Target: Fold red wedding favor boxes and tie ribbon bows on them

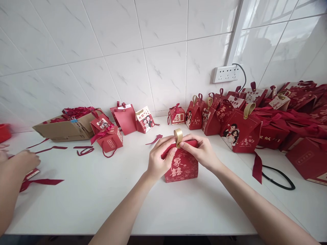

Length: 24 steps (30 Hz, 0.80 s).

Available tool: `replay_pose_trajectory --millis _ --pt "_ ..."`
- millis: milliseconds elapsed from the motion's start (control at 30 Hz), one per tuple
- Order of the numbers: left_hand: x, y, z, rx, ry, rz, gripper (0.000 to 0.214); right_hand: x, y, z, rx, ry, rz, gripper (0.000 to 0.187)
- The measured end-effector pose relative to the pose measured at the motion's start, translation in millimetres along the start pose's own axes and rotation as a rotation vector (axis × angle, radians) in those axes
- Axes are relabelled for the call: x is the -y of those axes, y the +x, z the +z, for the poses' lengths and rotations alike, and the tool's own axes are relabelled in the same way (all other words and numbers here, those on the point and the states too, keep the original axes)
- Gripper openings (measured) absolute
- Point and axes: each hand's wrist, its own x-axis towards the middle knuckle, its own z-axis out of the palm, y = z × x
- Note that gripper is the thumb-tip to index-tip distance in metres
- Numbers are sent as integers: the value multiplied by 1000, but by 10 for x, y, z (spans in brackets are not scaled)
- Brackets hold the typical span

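A red gift box (182,166) with pale printed characters stands upright on the white table in front of me. A gold strap handle (178,134) loops up from its top edge. My left hand (161,153) grips the top on the left side, thumb on the front face. On the right side my right hand (198,149) pinches the same top edge, its thumb beside the base of the strap. The fingers behind the box are partly hidden. Past my hands, a dark red ribbon piece (156,139) lies on the table.
Finished-looking red boxes crowd the right, the nearest a box with a cartoon couple (241,131). A cardboard tray (68,131) of ribbons and smaller boxes (111,139) stand back left. At far left a co-worker's hands (22,165) handle a ribboned box. A black loop (281,185) lies right.
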Motion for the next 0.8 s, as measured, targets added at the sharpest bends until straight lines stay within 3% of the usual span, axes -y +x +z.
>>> replay_pose_trajectory --millis 200,400,500,633,700,800 --pt "16 -21 8 12 1 -20 37 -7 3 19 -25 30 35 17" --pt "7 -71 46 -7 -178 -195 50 13 -10 48 -66 55 88 17" --pt "2 -67 10 19 -370 -365 50 -1 -5 25 -74 125 128 18" --pt "34 -7 -58 60 -820 -759 52 -58 14 -60 12 386 192 23" --pt "43 13 -56 162 -889 -922 45 -88 9 -92 100 551 170 29" --pt "4 -21 2 479 -898 -962 33 -114 -32 -90 210 737 51 43"
